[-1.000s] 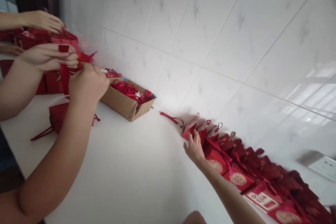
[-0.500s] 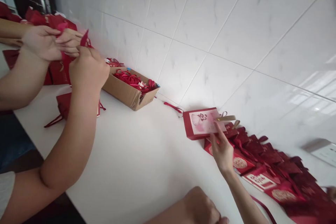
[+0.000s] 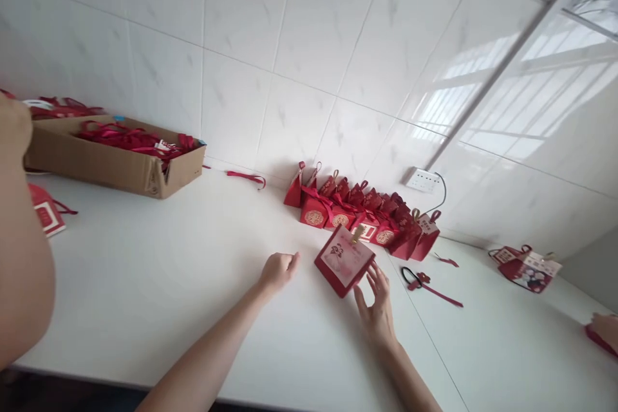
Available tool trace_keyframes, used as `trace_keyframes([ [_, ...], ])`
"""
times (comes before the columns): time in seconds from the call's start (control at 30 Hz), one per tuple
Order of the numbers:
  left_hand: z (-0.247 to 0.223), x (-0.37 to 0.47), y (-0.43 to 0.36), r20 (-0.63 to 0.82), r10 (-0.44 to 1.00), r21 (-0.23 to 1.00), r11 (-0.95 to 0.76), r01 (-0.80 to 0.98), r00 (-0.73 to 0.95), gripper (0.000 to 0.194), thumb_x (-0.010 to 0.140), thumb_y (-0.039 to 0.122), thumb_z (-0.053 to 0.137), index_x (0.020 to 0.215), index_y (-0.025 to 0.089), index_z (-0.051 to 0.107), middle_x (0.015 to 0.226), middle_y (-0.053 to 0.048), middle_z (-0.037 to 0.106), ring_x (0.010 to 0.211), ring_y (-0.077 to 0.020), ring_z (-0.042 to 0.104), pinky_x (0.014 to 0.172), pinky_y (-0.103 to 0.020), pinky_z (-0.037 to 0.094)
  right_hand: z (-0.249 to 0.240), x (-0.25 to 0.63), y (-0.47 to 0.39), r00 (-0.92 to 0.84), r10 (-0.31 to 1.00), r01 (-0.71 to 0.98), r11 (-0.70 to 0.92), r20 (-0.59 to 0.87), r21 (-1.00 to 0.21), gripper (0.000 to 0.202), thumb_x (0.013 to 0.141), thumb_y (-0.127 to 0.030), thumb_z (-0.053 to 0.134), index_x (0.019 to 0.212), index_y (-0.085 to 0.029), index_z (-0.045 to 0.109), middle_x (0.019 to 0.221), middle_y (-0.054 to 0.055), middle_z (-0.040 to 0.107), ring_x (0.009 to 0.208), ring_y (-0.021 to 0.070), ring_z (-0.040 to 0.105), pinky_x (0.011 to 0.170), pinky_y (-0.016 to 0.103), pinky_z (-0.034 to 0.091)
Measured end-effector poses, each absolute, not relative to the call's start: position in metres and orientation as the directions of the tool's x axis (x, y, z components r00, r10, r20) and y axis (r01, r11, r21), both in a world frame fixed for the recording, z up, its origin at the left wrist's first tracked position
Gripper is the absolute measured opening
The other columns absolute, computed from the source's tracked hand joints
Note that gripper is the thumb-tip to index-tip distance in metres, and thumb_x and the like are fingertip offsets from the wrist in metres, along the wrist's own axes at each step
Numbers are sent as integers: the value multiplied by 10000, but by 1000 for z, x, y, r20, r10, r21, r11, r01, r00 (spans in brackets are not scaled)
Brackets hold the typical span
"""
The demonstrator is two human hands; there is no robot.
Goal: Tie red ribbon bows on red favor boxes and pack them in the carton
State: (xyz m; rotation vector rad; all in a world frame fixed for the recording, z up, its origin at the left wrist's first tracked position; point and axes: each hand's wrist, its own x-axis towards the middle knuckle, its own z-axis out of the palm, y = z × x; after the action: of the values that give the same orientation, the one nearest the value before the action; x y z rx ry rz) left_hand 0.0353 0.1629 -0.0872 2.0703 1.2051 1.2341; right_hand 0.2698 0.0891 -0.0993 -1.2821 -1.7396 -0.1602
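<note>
Nearest, at the front edge of the white tabletop [image 3: 120,309], a bare arm of another person comes in on the left, while the wearer's two hands stand apart over the middle. The left hand [image 3: 280,271] is loosely curled, thumb toward the box beside it, with nothing visible in it. The right hand [image 3: 378,309] has its thumb and fingers parted, fingertips touching the right side of a tilted red card box with a pale pink printed front and a gold ribbon loop [image 3: 342,261]; whether they grip it, I cannot tell. Toward the right edge lie a dark red ribbon with a black loop [image 3: 434,293] and, at the very edge, another person's hand [image 3: 606,327], blurred. At the left, a red box with a white label [image 3: 47,214] is partly hidden by the arm. Beyond, along the tabletop's back edge, stand a brown cardboard carton of red ribbons [image 3: 120,170], a short red ribbon strip [image 3: 246,176], clustered red card boxes with ribbon loops [image 3: 340,215] and, toward the right back corner, a photo-printed red box [image 3: 531,270]. Behind rises a white tiled wall [image 3: 232,6] with a white socket strip [image 3: 423,180].
</note>
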Motion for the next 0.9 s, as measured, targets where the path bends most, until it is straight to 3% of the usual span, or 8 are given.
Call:
trace_keyframes([
  [0.1,-83,35,156,458,864,736,-500,456,208,424,870,363,325,491,199,422,413,33,425,386,-97,381,456,-232,292,-106,267,76,32,652,718,512,758,-471,628,876,-257,493,1386,-297,128,1385,169,312,1296,302,393,930,558,464],
  [0.23,-79,38,154,470,864,748,-498,438,181,240,836,348,392,664,207,481,520,44,492,465,-110,455,486,-220,343,-97,260,82,164,679,642,478,716,-600,638,841,-303,546,1353,-251,169,1339,176,345,1246,289,431,957,536,441],
  [0.33,-77,45,159,498,856,753,-505,422,136,143,810,329,432,812,209,511,643,22,575,578,-133,555,556,-234,421,-79,254,100,253,766,561,381,591,-735,649,824,-356,543,1341,-205,181,1327,194,368,1230,288,432,964,511,423],
  [0.5,-59,60,173,591,806,750,-539,384,-23,181,810,328,439,935,198,463,912,-65,593,841,-180,607,708,-308,496,-49,244,133,159,897,332,345,412,-878,292,827,-299,438,1092,-177,455,971,83,596,895,216,565,783,364,477],
  [0.67,-30,70,172,694,720,680,-660,319,9,186,780,352,522,859,212,427,1055,-86,583,1056,-208,563,885,-366,467,-47,239,137,47,921,256,362,386,-896,114,766,-281,454,786,-180,503,690,-8,504,625,142,458,568,260,389],
  [0.73,-25,73,165,694,715,679,-688,258,79,173,775,334,558,793,212,436,1022,-75,618,1024,-207,586,817,-330,494,-48,238,131,-28,923,229,379,383,-897,104,746,-279,475,754,-179,503,663,-21,472,591,125,423,542,248,353],
  [0.83,-26,76,151,665,737,723,-676,144,121,149,806,308,554,735,207,471,816,-36,658,745,-161,635,586,-250,495,-47,236,121,-111,918,176,396,381,-901,94,740,-275,475,754,-183,491,661,-27,456,574,114,399,536,243,337],
  [0.9,-28,75,142,667,735,728,-678,102,125,160,815,323,544,718,201,505,712,-21,650,622,-143,615,533,-244,484,-46,235,116,-123,923,152,380,364,-912,91,728,-271,478,770,-190,480,659,-27,457,575,116,407,525,239,338],
])
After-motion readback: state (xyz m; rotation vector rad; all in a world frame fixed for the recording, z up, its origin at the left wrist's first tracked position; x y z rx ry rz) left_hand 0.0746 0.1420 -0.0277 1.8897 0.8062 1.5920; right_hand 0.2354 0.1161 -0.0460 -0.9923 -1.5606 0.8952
